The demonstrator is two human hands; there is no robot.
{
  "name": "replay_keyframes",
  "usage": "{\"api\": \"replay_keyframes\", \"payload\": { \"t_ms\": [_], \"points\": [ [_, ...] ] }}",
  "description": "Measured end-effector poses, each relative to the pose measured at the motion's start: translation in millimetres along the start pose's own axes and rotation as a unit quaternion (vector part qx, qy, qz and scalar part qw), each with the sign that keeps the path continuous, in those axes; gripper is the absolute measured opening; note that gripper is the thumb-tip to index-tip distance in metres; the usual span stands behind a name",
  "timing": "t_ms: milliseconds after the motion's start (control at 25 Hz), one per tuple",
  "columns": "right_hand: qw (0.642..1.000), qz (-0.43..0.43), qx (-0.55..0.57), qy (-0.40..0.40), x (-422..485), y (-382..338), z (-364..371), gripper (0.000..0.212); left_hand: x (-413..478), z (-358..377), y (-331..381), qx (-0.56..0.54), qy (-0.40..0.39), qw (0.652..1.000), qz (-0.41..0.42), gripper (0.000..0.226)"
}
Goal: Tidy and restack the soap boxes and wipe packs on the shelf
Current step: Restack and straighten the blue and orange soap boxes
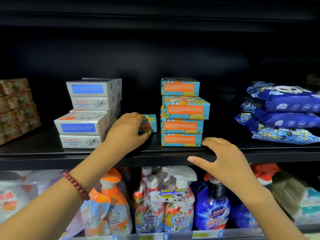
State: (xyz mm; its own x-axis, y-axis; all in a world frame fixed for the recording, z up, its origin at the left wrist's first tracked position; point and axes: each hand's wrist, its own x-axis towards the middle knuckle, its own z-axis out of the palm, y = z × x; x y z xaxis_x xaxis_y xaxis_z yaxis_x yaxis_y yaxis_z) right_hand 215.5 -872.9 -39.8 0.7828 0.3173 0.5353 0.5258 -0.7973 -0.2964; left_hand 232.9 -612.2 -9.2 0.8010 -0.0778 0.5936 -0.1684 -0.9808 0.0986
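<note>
On the black shelf [52, 153] stands an uneven stack of white soap boxes [86, 111] with blue labels. To its right rises a crooked stack of blue-and-orange soap boxes [181, 111]. Between the two stacks lies a single blue-and-orange soap box [150, 122], and my left hand [128, 129] grips its left end. My right hand [223, 160] rests open on the shelf's front edge, its fingertips touching the lowest box of the orange stack. Dark blue wipe packs [284, 113] are piled at the right, sagging unevenly.
Brown floral boxes [15, 108] stand at the far left of the shelf. The lower shelf holds spray bottles [164, 201] and detergent refill pouches [107, 210]. A dark shelf board hangs above.
</note>
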Motion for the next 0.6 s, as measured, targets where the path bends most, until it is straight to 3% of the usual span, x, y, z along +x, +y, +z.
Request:
{"api": "replay_keyframes", "payload": {
  "t_ms": [160,320,400,600],
  "points": [
    [1.000,0.000,-0.001,0.000,0.5,0.0,-0.5,0.083,-19.0,-12.1,1.6,-0.028,0.056,0.998,0.017,0.046],
    [1.000,-0.002,0.000,-0.001,0.4,-0.4,-0.7,0.081,-17.4,-14.4,-1.2,-0.021,-0.026,0.999,-0.039,0.086],
    [1.000,-0.003,-0.008,0.000,0.0,0.0,-0.6,0.082,-16.4,-13.5,0.9,-0.020,-0.038,0.998,-0.050,0.088],
    [1.000,-0.012,-0.009,0.007,-1.0,-0.4,-0.5,0.077,-34.8,-21.9,13.3,-0.023,0.084,0.995,-0.047,0.090]
  ]
}}
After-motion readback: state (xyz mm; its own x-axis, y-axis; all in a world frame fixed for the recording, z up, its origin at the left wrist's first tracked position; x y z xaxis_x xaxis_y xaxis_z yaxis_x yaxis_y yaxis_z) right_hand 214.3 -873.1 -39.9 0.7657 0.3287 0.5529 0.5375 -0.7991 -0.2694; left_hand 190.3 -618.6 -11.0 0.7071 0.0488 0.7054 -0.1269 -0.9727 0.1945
